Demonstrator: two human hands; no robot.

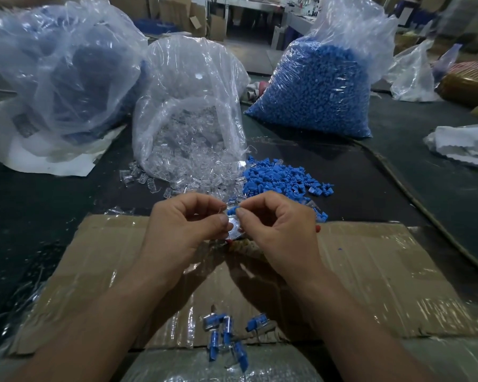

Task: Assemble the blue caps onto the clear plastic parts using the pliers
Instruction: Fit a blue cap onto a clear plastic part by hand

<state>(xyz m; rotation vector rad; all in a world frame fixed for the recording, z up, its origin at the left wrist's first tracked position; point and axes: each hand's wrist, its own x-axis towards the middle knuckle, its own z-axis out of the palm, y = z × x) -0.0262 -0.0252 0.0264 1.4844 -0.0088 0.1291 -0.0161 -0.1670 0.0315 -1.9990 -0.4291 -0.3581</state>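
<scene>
One view on record, worn on my head. It faces forward and down over the dark table, wide-angled, straight lines bowing at the edges. My left hand and right hand sit close under it, mid-frame. Cardboard sheet fills the near ground; bag of clear parts far centre, bag of blue caps far right.

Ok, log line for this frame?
step: fitting cap | left hand: pinches clear part | right hand: pinches cap | pliers: mostly hidden under hands | done: finished pieces on cardboard
</scene>
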